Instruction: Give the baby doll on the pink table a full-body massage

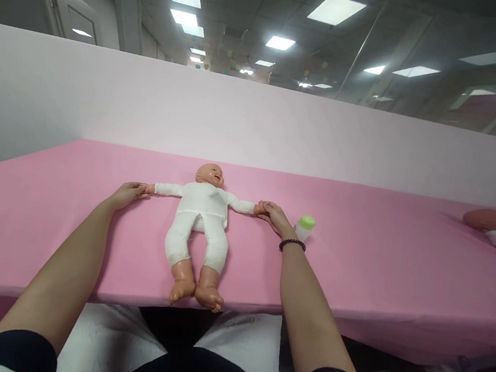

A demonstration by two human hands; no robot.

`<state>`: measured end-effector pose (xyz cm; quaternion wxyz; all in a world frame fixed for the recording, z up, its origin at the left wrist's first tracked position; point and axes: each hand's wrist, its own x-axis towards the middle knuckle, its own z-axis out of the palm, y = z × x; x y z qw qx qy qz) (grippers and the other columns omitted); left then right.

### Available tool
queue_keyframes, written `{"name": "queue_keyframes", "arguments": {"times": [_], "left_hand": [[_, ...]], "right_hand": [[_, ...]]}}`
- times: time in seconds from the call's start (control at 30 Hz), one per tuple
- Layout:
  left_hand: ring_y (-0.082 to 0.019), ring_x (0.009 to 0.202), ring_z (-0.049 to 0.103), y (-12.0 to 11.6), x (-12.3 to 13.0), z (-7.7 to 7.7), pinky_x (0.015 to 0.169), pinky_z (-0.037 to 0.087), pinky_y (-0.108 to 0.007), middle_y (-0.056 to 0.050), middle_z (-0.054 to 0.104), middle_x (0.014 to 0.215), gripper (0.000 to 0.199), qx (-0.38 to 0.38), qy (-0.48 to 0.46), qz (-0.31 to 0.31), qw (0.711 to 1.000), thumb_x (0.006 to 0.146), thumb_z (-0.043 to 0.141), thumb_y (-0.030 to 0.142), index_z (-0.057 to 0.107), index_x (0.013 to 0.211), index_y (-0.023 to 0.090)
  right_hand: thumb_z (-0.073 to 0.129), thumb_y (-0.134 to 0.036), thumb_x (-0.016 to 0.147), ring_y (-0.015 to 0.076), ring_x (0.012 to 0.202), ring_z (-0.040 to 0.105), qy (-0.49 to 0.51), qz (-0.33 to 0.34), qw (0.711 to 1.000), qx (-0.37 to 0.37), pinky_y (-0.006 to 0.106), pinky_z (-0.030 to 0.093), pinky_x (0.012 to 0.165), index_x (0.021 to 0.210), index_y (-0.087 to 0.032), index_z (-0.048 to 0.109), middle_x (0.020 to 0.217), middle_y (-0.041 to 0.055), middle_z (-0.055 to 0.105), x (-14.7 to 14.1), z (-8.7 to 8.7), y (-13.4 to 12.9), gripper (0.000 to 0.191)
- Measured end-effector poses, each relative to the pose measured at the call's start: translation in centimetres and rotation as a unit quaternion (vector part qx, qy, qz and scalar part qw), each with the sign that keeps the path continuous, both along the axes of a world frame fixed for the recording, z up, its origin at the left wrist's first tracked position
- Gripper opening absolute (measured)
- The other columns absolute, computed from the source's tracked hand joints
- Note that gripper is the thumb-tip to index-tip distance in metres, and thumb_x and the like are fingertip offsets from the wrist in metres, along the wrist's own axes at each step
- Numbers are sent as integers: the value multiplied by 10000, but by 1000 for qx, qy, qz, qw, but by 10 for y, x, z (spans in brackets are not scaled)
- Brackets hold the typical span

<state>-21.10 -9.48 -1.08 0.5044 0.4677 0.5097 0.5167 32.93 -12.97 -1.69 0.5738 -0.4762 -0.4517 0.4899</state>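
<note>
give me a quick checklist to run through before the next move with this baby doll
1. Baby doll lying on its back on the pink tablecloth: ok
2. Left hand reaching the doll's hand on that side: ok, though how firm the contact is: cannot tell
3. Right hand with its fingers clasping the doll's other hand: ok
4. Doll's feet well back from the table's front edge: not ok, they sit right at it
5. Feeding bottle apart from the right wrist: cannot tell, it stands very close
</note>
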Motion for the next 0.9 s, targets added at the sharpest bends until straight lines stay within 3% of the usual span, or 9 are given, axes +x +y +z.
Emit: {"name": "queue_keyframes", "arguments": {"times": [0.1, 0.23, 0.5, 0.9], "left_hand": [[-214, 868, 775, -2, 3, 4, 983, 596, -326, -162, 771, 1028, 83, -10, -9, 20, 1000, 897, 659, 75, 714, 959, 69], [-215, 845, 773, -2, 6, 6, 948, 616, -324, -154, 769, 974, 101, -7, -24, 26, 999, 884, 619, 28, 711, 894, 67], [-199, 881, 768, 1, 0, -2, 930, 609, -288, -151, 765, 1069, 166, 13, -2, -2, 1000, 870, 732, 143, 726, 1022, 75], [-230, 839, 773, 4, 2, -2, 954, 602, -350, -162, 760, 992, 63, 8, -12, 29, 999, 874, 674, 106, 710, 916, 75]], "right_hand": [[668, -159, 862, 210, 1029, 675, 1, -12, 1000, -8, 353, 636, 891, 872, -167, 675, 1080, 97, 692, 1, -1, 2, 14], [637, -104, 825, 215, 1033, 675, 4, 15, 1000, 4, 373, 631, 911, 914, -159, 687, 1062, 89, 688, 4, -3, 3, 116], [686, -224, 910, 204, 1073, 668, 6, 16, 1000, 4, 335, 622, 934, 953, -152, 691, 1151, 115, 679, 4, -4, 3, 83], [701, -175, 849, 216, 1071, 673, -4, 7, 1000, 1, 381, 624, 947, 940, -160, 683, 1200, 110, 665, 5, -6, 6, 94]]}}
